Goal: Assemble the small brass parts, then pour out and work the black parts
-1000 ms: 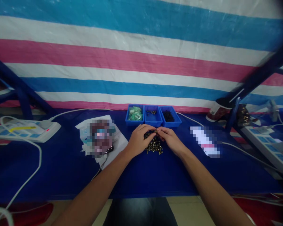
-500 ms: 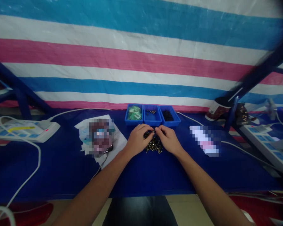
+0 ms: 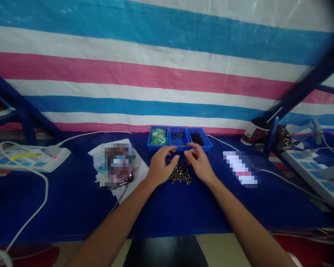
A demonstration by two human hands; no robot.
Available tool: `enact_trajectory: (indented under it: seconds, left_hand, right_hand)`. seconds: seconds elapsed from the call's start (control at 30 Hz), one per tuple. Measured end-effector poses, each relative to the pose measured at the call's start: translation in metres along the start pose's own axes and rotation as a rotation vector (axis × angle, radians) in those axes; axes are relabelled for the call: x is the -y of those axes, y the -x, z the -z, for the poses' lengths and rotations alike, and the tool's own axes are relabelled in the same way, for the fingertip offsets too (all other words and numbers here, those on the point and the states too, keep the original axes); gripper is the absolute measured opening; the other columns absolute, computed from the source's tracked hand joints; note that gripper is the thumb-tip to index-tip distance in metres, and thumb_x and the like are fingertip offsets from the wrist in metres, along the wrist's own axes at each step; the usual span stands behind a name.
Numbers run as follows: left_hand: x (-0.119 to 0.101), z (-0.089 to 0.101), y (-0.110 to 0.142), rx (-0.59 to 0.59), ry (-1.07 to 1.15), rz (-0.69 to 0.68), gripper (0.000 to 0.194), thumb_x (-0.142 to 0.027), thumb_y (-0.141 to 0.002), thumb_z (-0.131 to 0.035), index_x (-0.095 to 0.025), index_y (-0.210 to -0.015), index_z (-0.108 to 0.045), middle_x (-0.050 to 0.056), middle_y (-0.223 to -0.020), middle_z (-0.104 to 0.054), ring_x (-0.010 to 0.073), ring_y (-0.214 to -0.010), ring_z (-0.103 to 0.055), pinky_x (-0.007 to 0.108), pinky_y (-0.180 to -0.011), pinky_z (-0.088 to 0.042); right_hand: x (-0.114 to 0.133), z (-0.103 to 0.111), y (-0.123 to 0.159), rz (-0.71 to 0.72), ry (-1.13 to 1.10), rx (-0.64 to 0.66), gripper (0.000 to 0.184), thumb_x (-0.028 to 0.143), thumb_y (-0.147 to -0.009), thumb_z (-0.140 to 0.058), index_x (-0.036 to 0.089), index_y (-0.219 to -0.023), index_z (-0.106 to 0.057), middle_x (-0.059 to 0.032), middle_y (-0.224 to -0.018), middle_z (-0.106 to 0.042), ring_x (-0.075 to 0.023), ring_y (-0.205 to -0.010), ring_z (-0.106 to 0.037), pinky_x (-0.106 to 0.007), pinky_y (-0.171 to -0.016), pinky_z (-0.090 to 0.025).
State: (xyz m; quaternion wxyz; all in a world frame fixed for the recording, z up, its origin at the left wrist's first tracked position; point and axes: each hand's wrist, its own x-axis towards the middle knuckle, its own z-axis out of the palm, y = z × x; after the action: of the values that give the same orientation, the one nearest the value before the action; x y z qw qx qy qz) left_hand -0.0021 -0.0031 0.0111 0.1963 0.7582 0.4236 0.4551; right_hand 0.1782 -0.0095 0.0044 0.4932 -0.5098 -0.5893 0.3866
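A loose pile of small brass-coloured screws lies on the blue table between my hands. Left of the pile, my left hand has its thumb and forefinger apart, with nothing visible between them. On the other side, my right hand curves over with a gap between thumb and fingers; it too shows nothing held. A tiny brass-coloured piece shows at the front wall of the middle blue bin, just beyond my fingertips; whether it touches the wall I cannot tell. A few screws lie inside that bin.
The left bin holds green-and-clear packets, the right one dark small pieces. Papers lie to the left, a lit, blurred-out phone-like object to the right. Power strips, white cables and a cup stand around the sides.
My hands, which met over the screw pile, have drawn apart and their fingers have opened. The tiny brass-coloured piece now shows by the middle bin.
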Motion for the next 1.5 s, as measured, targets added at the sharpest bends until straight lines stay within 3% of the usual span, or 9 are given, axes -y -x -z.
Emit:
enact_trajectory:
  seconds: [0.07,0.13,0.27,0.4,0.5,0.77,1.07,1.23,1.5]
  left_hand:
    - [0.003,0.003,-0.003,-0.072,-0.006,0.076,0.022,-0.026,-0.093,-0.055,-0.022,-0.114,-0.062,0.003,-0.101,-0.068,0.0158,-0.087,-0.062,0.03,-0.078,-0.048]
    - [0.006,0.004,-0.005,-0.113,-0.034,0.127,0.018,-0.027,-0.093,-0.055,-0.021,-0.107,-0.065,0.002,-0.095,-0.068,0.0156,-0.082,-0.062,0.03,-0.076,-0.048]
    - [0.011,0.001,-0.004,-0.07,-0.07,0.142,0.014,-0.025,-0.091,-0.056,-0.02,-0.099,-0.066,0.002,-0.091,-0.068,0.015,-0.08,-0.062,0.03,-0.078,-0.048]
    - [0.012,-0.004,-0.001,0.005,-0.084,0.129,0.012,-0.023,-0.09,-0.056,-0.02,-0.097,-0.066,0.002,-0.095,-0.067,0.0154,-0.082,-0.062,0.032,-0.081,-0.048]
    - [0.012,-0.006,0.0,0.035,-0.094,0.123,0.011,-0.023,-0.09,-0.056,-0.02,-0.094,-0.066,0.002,-0.094,-0.067,0.0161,-0.083,-0.061,0.033,-0.081,-0.048]
    - [0.01,-0.006,0.0,0.067,-0.104,0.11,0.01,-0.021,-0.089,-0.056,-0.02,-0.092,-0.066,0.002,-0.092,-0.066,0.0164,-0.082,-0.061,0.033,-0.081,-0.048]
    - [0.005,-0.005,0.001,0.063,-0.086,0.079,0.01,-0.02,-0.089,-0.057,-0.02,-0.095,-0.066,0.002,-0.093,-0.066,0.016,-0.084,-0.06,0.032,-0.081,-0.048]
    - [-0.001,-0.005,0.003,0.097,-0.043,0.026,0.012,-0.022,-0.091,-0.057,-0.021,-0.098,-0.066,0.002,-0.096,-0.066,0.017,-0.091,-0.062,0.033,-0.084,-0.048]
    - [-0.005,-0.003,0.003,0.174,-0.022,-0.012,0.019,-0.029,-0.095,-0.051,-0.022,-0.102,-0.067,0.004,-0.1,-0.067,0.0197,-0.097,-0.061,0.035,-0.087,-0.048]
  right_hand:
    - [-0.004,0.004,-0.003,-0.03,0.032,-0.108,0.055,0.051,-0.083,-0.062,0.023,-0.127,-0.045,0.0026,-0.078,-0.059,-0.0142,-0.062,-0.052,-0.027,-0.061,-0.041]
    - [-0.007,0.011,-0.004,-0.05,0.211,-0.139,0.05,0.052,-0.083,-0.062,0.022,-0.121,-0.051,0.0024,-0.074,-0.06,-0.0151,-0.062,-0.054,-0.027,-0.061,-0.04]
    - [-0.009,0.022,-0.001,-0.038,0.634,0.04,0.025,0.048,-0.085,-0.06,0.024,-0.09,-0.066,0.0014,-0.067,-0.062,-0.0165,-0.062,-0.056,-0.028,-0.058,-0.034]
    - [-0.008,0.021,0.002,0.029,0.776,0.235,0.017,0.04,-0.087,-0.059,0.025,-0.09,-0.066,0.0013,-0.069,-0.066,-0.0159,-0.062,-0.058,-0.027,-0.057,-0.029]
    - [-0.01,0.018,0.003,0.084,0.799,0.292,0.011,0.028,-0.089,-0.055,0.024,-0.089,-0.065,0.0006,-0.075,-0.069,-0.0147,-0.064,-0.058,-0.026,-0.058,-0.029]
    - [-0.011,0.016,0.003,0.013,0.726,0.233,0.009,0.027,-0.085,-0.055,0.022,-0.083,-0.062,0.0007,-0.069,-0.066,-0.0154,-0.062,-0.058,-0.026,-0.057,-0.03]
    - [-0.005,0.018,0.0,0.021,0.44,0.056,0.009,0.031,-0.084,-0.057,0.022,-0.083,-0.055,0.0026,-0.068,-0.061,-0.0143,-0.06,-0.054,-0.026,-0.058,-0.038]
    - [-0.001,0.014,0.002,0.051,0.234,0.092,0.015,0.034,-0.083,-0.061,0.02,-0.087,-0.058,0.0016,-0.07,-0.06,-0.0144,-0.063,-0.055,-0.027,-0.06,-0.041]
    - [0.006,0.008,0.006,0.086,0.199,0.157,0.018,0.036,-0.086,-0.061,0.019,-0.092,-0.065,-0.0021,-0.078,-0.07,-0.017,-0.071,-0.063,-0.028,-0.064,-0.045]
